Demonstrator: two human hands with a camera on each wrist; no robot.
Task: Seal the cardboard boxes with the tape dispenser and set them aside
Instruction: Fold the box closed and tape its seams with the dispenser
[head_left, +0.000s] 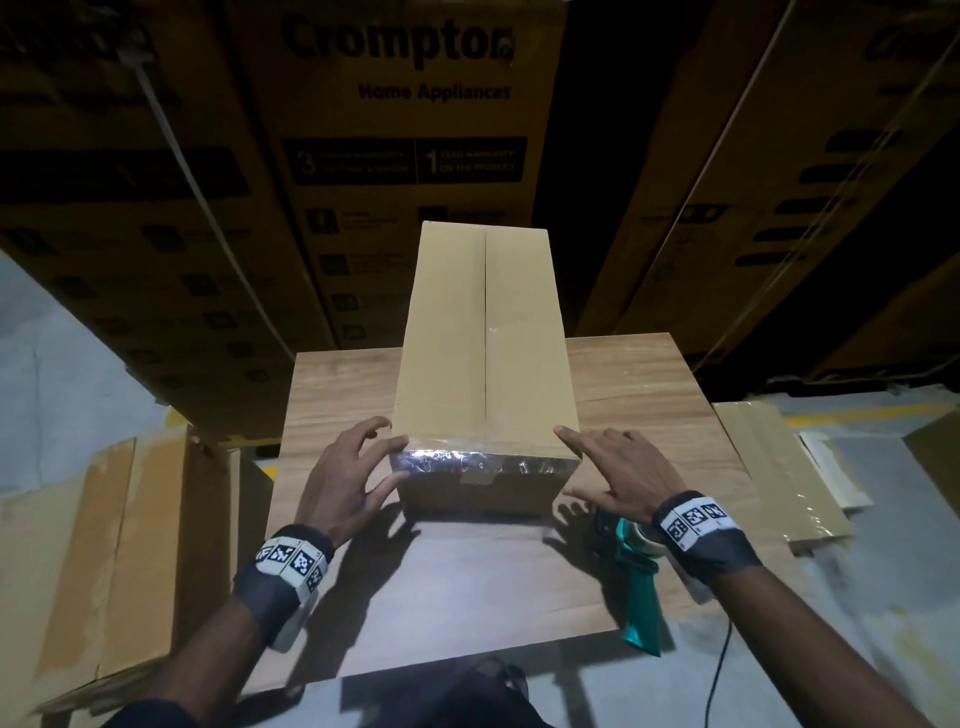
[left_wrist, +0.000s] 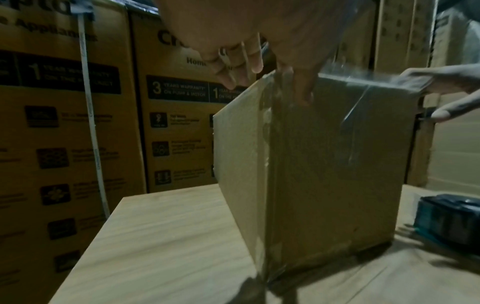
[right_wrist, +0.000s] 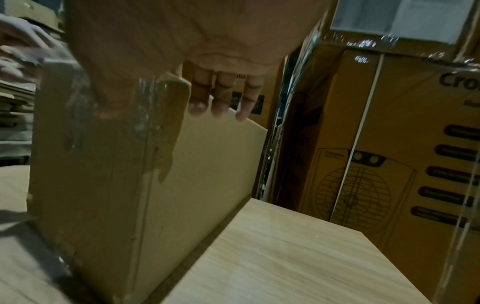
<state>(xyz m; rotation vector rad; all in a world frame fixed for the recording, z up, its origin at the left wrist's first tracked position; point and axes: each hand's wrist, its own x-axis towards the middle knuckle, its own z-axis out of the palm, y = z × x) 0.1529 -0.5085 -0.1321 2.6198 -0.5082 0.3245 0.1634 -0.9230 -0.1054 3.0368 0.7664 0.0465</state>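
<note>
Both hands reach forward, fingers spread wide: left hand and right hand flank the box's near taped corners, holding nothing.

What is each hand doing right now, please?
Left hand: open, fingers spread at the near left corner of the cardboard box, holding nothing.
Right hand: open, fingers at the near right corner, holding nothing.
</note>
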